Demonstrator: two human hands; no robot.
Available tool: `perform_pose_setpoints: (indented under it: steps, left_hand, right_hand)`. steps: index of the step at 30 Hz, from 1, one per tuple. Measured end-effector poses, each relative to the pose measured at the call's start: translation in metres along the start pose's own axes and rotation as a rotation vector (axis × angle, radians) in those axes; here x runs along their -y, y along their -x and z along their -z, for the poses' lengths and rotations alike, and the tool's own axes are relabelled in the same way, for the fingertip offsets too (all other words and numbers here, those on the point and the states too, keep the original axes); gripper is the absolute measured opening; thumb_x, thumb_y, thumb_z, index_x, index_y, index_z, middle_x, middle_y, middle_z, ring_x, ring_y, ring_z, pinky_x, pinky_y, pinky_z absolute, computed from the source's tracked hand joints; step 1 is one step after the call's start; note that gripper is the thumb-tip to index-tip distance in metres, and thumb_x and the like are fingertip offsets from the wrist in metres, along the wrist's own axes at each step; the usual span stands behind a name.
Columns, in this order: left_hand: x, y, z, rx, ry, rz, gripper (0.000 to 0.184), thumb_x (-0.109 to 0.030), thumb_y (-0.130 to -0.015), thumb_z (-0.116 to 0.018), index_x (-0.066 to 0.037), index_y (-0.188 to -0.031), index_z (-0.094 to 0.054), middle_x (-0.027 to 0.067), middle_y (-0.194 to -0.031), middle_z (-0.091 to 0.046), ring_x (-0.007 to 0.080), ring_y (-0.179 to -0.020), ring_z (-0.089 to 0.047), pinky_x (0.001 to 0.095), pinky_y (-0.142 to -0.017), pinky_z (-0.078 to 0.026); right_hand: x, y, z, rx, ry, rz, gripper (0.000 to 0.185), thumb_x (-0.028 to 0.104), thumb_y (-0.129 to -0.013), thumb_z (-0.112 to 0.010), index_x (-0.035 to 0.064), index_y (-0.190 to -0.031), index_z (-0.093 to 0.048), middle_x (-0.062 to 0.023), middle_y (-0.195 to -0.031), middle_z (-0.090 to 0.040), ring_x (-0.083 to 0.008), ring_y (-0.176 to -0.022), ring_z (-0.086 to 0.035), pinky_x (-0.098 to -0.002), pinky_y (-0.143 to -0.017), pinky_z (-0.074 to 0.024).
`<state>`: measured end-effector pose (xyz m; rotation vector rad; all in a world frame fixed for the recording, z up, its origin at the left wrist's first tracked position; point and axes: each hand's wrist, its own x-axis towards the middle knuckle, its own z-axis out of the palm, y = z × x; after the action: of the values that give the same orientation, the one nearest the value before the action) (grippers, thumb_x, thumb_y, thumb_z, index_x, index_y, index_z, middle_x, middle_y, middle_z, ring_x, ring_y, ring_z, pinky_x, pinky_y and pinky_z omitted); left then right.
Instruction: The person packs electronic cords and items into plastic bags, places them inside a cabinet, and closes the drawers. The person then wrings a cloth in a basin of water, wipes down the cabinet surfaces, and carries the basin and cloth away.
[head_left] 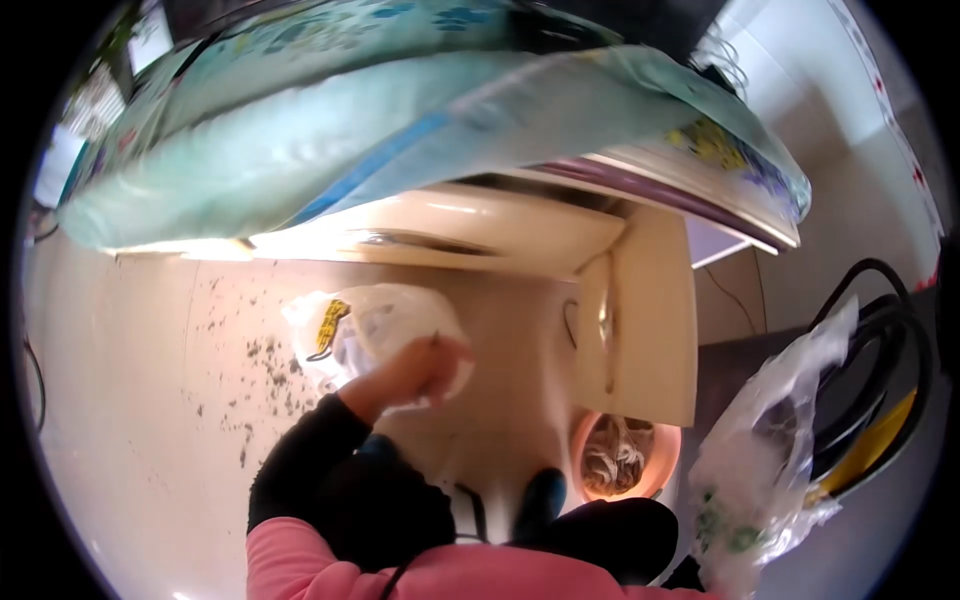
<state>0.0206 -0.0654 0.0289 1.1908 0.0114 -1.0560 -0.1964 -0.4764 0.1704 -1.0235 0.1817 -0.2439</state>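
My left hand (425,370), at the end of a black sleeve, is over the right side of a white plastic bag (385,320) on the floor. Motion smears its fingers, so I cannot make out whether they grip the bag. A black and yellow print marks the bag's left part, and its contents show only as pale shapes. At the lower right edge a bit of black sleeve (685,575) shows beside a clear plastic bag (750,460) with green marks. My right hand is out of sight.
Dark crumbs of dirt (270,365) lie scattered on the floor (140,340). An open cabinet door (640,320) juts out ahead. Below it stands an orange basin (668,455) holding a wet-looking cloth or mop head. Black hose (905,330) coils at right; a pale green cover (400,110) drapes above.
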Motion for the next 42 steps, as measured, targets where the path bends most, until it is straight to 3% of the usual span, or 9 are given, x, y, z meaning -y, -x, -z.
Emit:
perform_pose_setpoints:
  steps: [11, 18, 23, 28, 31, 34, 37, 39, 42]
  left_hand:
    - [-0.002, 0.057, 0.069, -0.249, 0.428, -0.411, 0.016, -0.015, -0.092, -0.042, -0.007, -0.102, -0.052, -0.0053, -0.06, -0.031, 0.0063, -0.046, -0.031, 0.0203, -0.038, -0.027]
    - [0.02, 0.051, 0.093, -0.413, 0.665, -0.37, 0.021, -0.013, -0.091, -0.043, -0.003, -0.108, -0.048, -0.0039, -0.062, -0.034, 0.0076, -0.05, -0.036, 0.0206, -0.043, -0.034]
    - [0.036, 0.03, 0.097, -0.653, 0.292, -0.268, 0.02, -0.015, -0.09, -0.043, -0.002, -0.102, -0.052, 0.0, -0.065, -0.047, 0.0104, -0.056, -0.051, 0.0283, -0.046, -0.045]
    - [0.084, -0.009, 0.107, -1.038, -1.27, -0.687, 0.017, -0.016, -0.089, -0.049, -0.001, -0.088, -0.057, 0.0087, -0.073, -0.057, 0.0141, -0.055, -0.057, 0.0298, -0.042, -0.045]
    - [0.064, 0.009, 0.1, -0.915, -1.059, -0.81, 0.017, -0.016, -0.09, -0.052, 0.0, -0.092, -0.057, 0.0081, -0.067, -0.056, 0.0144, -0.045, -0.053, 0.0287, -0.037, -0.041]
    - [0.011, 0.054, 0.08, -0.753, -0.149, -0.389, 0.017, -0.016, -0.093, -0.047, -0.001, -0.094, -0.055, 0.002, -0.06, -0.05, 0.0074, -0.038, -0.042, 0.0229, -0.033, -0.036]
    - [0.006, 0.073, 0.092, -0.757, -0.3, -0.236, 0.017, -0.015, -0.09, -0.05, 0.0, -0.096, -0.056, 0.0079, -0.063, -0.056, 0.0175, -0.045, -0.053, 0.0312, -0.041, -0.044]
    - [0.03, 0.058, 0.109, -0.809, -1.115, 0.032, 0.018, -0.015, -0.084, -0.054, -0.001, -0.095, -0.057, 0.0155, -0.073, -0.062, 0.0311, -0.064, -0.061, 0.0407, -0.058, -0.048]
    - [0.051, 0.037, 0.108, -0.773, -1.094, -0.146, 0.022, -0.019, -0.08, -0.057, -0.004, -0.096, -0.06, 0.0181, -0.085, -0.063, 0.0346, -0.085, -0.06, 0.041, -0.074, -0.047]
  right_hand:
    - [-0.083, -0.08, -0.171, 0.69, 0.356, -0.479, 0.051, 0.014, -0.084, -0.061, 0.0011, -0.129, -0.039, -0.0154, -0.123, -0.052, -0.0263, -0.101, -0.057, -0.0356, -0.082, -0.0497]
    - [-0.147, -0.095, -0.166, 0.526, 0.738, -0.779, 0.027, 0.013, -0.077, -0.068, -0.0004, -0.098, -0.059, -0.0024, -0.085, -0.062, -0.0081, -0.075, -0.056, -0.0219, -0.067, -0.0453]
    - [-0.156, -0.093, -0.172, 0.366, 0.509, -0.818, 0.027, 0.01, -0.076, -0.065, -0.0006, -0.1, -0.058, -0.0031, -0.087, -0.062, -0.0087, -0.077, -0.056, -0.0236, -0.066, -0.0454]
    - [-0.153, -0.097, -0.161, 0.412, 0.515, -0.818, 0.034, 0.01, -0.076, -0.065, -0.0005, -0.107, -0.056, -0.0037, -0.093, -0.062, -0.0099, -0.081, -0.056, -0.0238, -0.07, -0.0462]
    - [-0.161, -0.101, -0.143, 0.391, 0.536, -0.767, 0.039, 0.011, -0.076, -0.066, -0.0007, -0.111, -0.054, -0.0044, -0.096, -0.062, -0.0114, -0.083, -0.057, -0.024, -0.071, -0.0469]
    - [-0.162, -0.101, -0.139, 0.378, 0.529, -0.772, 0.041, 0.012, -0.076, -0.068, -0.0006, -0.113, -0.053, -0.0047, -0.098, -0.062, -0.0126, -0.085, -0.058, -0.025, -0.074, -0.0478]
    - [-0.158, -0.103, -0.139, 0.345, 0.378, -0.847, 0.039, 0.011, -0.078, -0.067, 0.0003, -0.112, -0.053, -0.004, -0.098, -0.062, -0.0126, -0.086, -0.059, -0.0258, -0.076, -0.0483]
    - [-0.154, -0.104, -0.122, 0.334, 0.303, -0.905, 0.037, 0.01, -0.079, -0.066, 0.001, -0.112, -0.053, -0.0033, -0.098, -0.062, -0.0124, -0.087, -0.059, -0.0259, -0.077, -0.0485]
    - [-0.154, -0.104, -0.087, 0.377, 0.39, -0.761, 0.03, 0.007, -0.082, -0.061, 0.001, -0.111, -0.054, -0.0038, -0.097, -0.063, -0.0132, -0.087, -0.06, -0.0273, -0.076, -0.049]
